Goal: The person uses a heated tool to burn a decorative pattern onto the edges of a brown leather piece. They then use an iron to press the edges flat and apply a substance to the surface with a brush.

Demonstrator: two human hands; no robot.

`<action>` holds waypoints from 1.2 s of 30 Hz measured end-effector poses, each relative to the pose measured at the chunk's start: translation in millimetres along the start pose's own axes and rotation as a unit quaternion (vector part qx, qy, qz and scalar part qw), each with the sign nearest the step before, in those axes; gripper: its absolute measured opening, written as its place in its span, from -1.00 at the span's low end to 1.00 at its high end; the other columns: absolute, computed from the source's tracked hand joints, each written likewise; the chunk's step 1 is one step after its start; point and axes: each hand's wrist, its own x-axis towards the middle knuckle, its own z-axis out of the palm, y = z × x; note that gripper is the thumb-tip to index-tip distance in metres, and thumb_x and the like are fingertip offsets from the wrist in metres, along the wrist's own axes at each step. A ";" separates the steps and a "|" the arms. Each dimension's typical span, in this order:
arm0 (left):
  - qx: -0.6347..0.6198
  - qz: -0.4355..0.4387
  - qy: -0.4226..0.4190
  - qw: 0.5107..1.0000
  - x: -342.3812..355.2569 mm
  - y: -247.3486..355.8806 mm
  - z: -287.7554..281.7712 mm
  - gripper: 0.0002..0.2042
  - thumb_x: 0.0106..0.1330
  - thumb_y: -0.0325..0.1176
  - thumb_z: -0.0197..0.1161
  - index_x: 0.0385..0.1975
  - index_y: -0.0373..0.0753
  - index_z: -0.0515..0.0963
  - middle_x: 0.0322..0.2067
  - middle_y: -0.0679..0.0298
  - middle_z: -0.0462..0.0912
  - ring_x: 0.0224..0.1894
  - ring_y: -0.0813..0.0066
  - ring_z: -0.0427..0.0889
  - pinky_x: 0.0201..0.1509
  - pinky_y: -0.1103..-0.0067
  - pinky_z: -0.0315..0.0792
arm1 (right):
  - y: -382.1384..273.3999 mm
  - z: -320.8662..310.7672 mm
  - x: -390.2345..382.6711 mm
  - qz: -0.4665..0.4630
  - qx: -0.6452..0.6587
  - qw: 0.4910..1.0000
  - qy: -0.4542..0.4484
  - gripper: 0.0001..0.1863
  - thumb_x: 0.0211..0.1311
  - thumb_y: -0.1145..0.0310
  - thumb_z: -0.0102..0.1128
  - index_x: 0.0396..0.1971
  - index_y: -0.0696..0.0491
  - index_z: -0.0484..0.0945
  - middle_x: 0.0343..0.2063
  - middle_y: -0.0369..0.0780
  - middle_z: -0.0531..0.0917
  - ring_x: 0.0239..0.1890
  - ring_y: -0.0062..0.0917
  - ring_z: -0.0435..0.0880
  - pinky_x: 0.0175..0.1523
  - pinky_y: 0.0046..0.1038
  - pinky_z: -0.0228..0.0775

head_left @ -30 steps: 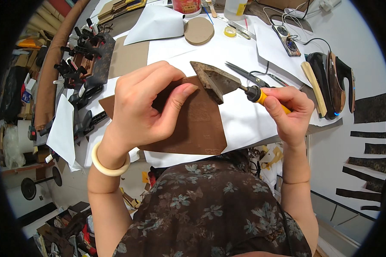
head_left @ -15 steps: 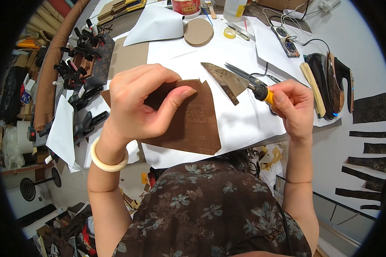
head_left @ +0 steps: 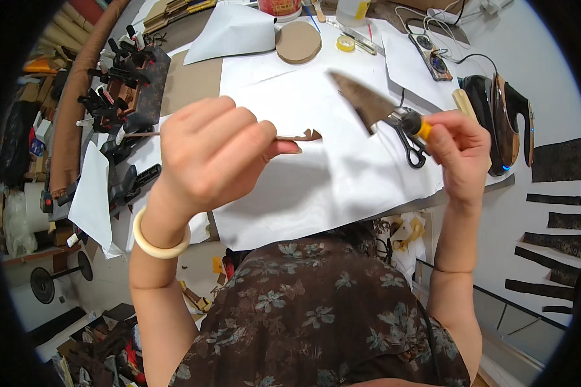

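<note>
My left hand (head_left: 210,151), with a cream bangle on its wrist, is closed on a flat piece of brown patterned material (head_left: 298,137). That piece now appears almost edge-on as a thin strip, its right end notched; most of it is hidden behind the hand. My right hand (head_left: 463,151) grips the yellow-and-black handle of a scraper (head_left: 366,100), whose stained, triangular metal blade points up and left. The blade is slightly blurred. Both hands are above a white sheet (head_left: 284,193) on the table. Below the scraper lie black-handled scissors (head_left: 412,148), partly covered by it.
A rack of dark-handled tools (head_left: 126,80) stands at left. Farther back are a round brown board (head_left: 298,42), yellow tape (head_left: 345,43) and a red tub (head_left: 279,9). At right are a clothes iron (head_left: 511,126) and a power strip (head_left: 430,57) with cables.
My left hand has turned over, tipping the brown piece from broad-side view to nearly edge-on. My right hand has moved right and slightly up with the scraper, uncovering the scissors' handles.
</note>
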 end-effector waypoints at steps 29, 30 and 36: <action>-0.307 -0.474 -0.267 0.781 -88.4 68.0 120.2 -0.78 0.10 -0.42 0.63 -0.41 -0.26 0.64 -0.41 0.31 0.54 -0.24 0.37 0.49 -0.16 0.45 0.44 | 23.0 24.5 -129.6 0.042 -0.390 0.909 -0.141 -0.67 0.09 0.51 0.65 -0.11 0.09 0.80 -0.56 -0.27 0.65 -0.61 -0.55 0.58 -0.53 -0.53 0.31; -0.304 -0.475 -0.270 0.781 -87.5 67.7 120.1 -0.78 0.10 -0.42 0.63 -0.42 -0.26 0.65 -0.42 0.31 0.54 -0.25 0.38 0.49 -0.17 0.46 0.43 | 26.2 25.5 -131.0 0.029 -0.392 0.909 -0.137 -0.66 0.12 0.46 0.65 -0.07 0.07 0.79 -0.57 -0.31 0.61 -0.62 -0.58 0.55 -0.55 -0.52 0.29; -0.302 -0.485 -0.254 0.780 -90.1 69.9 122.7 -0.80 0.08 -0.41 0.62 -0.44 -0.25 0.68 -0.46 0.34 0.53 -0.28 0.41 0.48 -0.21 0.48 0.42 | 29.8 33.3 -131.6 0.006 -0.404 0.903 -0.144 -0.65 0.17 0.43 0.63 -0.04 0.06 0.79 -0.58 -0.34 0.56 -0.63 -0.62 0.51 -0.58 -0.53 0.25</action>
